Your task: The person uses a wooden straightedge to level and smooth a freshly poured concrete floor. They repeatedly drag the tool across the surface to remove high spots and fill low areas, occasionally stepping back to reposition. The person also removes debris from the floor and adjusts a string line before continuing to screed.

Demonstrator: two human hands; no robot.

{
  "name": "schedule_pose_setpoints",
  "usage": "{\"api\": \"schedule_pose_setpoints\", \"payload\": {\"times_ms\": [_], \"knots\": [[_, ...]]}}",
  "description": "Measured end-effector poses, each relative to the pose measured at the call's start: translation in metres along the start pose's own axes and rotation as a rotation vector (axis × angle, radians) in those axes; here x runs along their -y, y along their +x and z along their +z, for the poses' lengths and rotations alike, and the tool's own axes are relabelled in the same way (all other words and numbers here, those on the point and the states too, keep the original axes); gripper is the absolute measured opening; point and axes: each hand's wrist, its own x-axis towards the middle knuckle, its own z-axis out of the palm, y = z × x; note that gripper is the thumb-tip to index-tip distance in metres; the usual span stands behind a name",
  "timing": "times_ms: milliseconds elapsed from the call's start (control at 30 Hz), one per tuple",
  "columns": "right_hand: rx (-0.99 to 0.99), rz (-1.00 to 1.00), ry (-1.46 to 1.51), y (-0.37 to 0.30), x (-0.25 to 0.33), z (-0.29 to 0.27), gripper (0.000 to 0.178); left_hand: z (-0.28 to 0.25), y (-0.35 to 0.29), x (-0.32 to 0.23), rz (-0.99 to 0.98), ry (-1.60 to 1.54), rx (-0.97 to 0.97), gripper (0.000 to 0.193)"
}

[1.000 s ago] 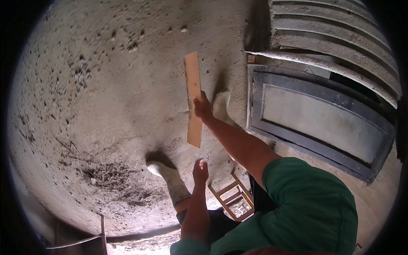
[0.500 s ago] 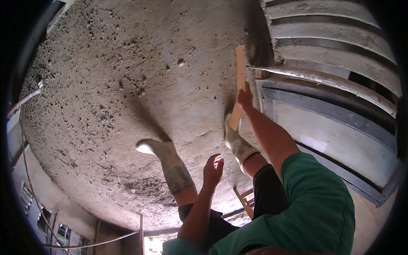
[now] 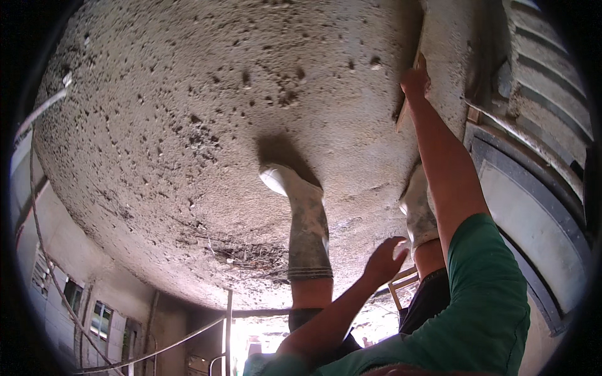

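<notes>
Rough concrete floor (image 3: 188, 125), pitted, debris scattered near the lower middle. Grey metal door panel (image 3: 533, 219) lies at right. Two muddy white boots (image 3: 307, 219) stand on the floor. Right hand (image 3: 415, 80), grip closed around a wooden plank (image 3: 401, 113), mostly hidden behind the arm, far up near the door. Left hand (image 3: 384, 260) hangs free, fingers loosely spread.
</notes>
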Motion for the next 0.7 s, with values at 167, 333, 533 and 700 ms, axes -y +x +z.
{"api": "schedule_pose_setpoints", "payload": {"times_ms": [167, 333, 533, 700], "knots": [[0.045, -0.458, -0.186, -0.05, 0.109, 0.058, 0.066, -0.037, -0.01, -0.027, 0.018, -0.109, 0.018, 0.042], [0.172, -0.707, -0.153, -0.179, 0.198, 0.109, 0.065, -0.042, -0.007, -0.009, 0.045, -0.017, 0.07, 0.044], [0.653, -1.079, -0.257, -0.303, 0.201, 0.142, 0.04, -0.025, 0.008, 0.018, -0.002, -0.425, 0.106, 0.049], [0.577, -0.951, -0.009, -0.315, 0.206, 0.109, 0.032, -0.053, 0.025, 0.029, 0.253, 0.044, -0.021, 0.049]]}}
